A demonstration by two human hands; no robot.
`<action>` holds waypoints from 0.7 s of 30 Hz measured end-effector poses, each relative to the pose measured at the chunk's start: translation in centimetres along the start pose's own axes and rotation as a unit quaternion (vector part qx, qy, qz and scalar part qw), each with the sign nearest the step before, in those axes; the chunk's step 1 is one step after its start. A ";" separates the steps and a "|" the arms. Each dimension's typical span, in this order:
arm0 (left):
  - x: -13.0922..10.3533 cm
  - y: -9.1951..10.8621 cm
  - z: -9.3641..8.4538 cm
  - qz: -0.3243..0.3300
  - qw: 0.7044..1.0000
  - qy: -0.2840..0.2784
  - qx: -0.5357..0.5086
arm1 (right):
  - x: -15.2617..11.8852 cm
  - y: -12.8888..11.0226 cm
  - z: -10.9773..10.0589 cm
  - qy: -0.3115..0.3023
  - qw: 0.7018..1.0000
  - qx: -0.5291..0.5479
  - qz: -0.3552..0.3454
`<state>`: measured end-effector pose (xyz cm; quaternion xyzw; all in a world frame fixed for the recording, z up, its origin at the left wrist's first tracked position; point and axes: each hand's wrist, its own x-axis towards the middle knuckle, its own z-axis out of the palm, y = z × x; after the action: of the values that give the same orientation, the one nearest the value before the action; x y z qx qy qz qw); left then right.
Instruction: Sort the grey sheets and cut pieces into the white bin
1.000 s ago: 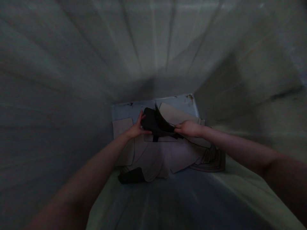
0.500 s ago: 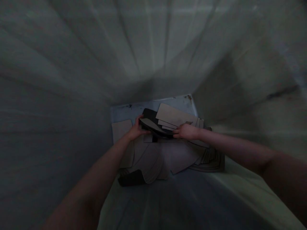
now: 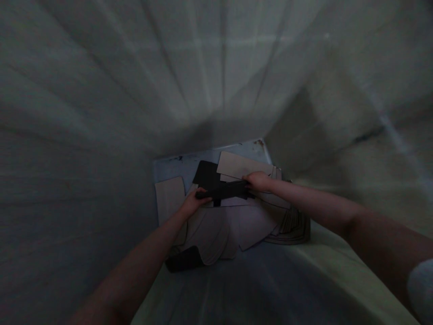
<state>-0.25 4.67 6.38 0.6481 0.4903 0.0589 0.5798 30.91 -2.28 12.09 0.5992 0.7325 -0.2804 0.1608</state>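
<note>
Two hands, left hand [image 3: 190, 204], right hand [image 3: 259, 181], on one dark sheet [image 3: 223, 191]

The black sheet [image 3: 221, 189] pinched between both hands looks thin, matt and flexible, like rubber or card. The pale sheets [image 3: 237, 221] beneath it are flat, dull card or paper, smooth-faced. The bin floor [image 3: 176, 162] at its far edge looks like painted metal, slightly glossy, scuffed at the corners.
</note>
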 end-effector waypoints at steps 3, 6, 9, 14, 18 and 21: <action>0.0 4.0 -3.5 0.006 1.000 0.008 0.012 | -0.3 -0.1 -3.4 0.014 1.000 0.009 -0.010; -1.0 10.6 -8.6 0.036 0.999 0.029 0.020 | -1.2 -1.4 -8.8 0.050 0.998 0.016 -0.019; -5.0 18.4 -13.4 0.071 0.995 0.063 0.032 | -3.7 -3.6 -16.1 0.106 0.994 0.018 -0.033; -18.7 32.6 -18.1 0.126 0.984 0.100 0.081 | -17.2 -7.6 -29.4 0.153 0.983 0.035 -0.094; -35.2 43.2 -17.7 0.164 0.967 0.134 0.143 | -36.3 -10.4 -34.6 0.176 0.959 0.138 -0.173; -49.2 46.3 -13.2 0.144 0.954 0.196 0.173 | -49.8 -13.0 -32.8 0.209 0.930 0.245 -0.176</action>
<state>-7.67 -13.71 72.30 0.7781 0.4982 0.1815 0.3368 33.15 -23.34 69.36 0.5267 0.7517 -0.3432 -0.1994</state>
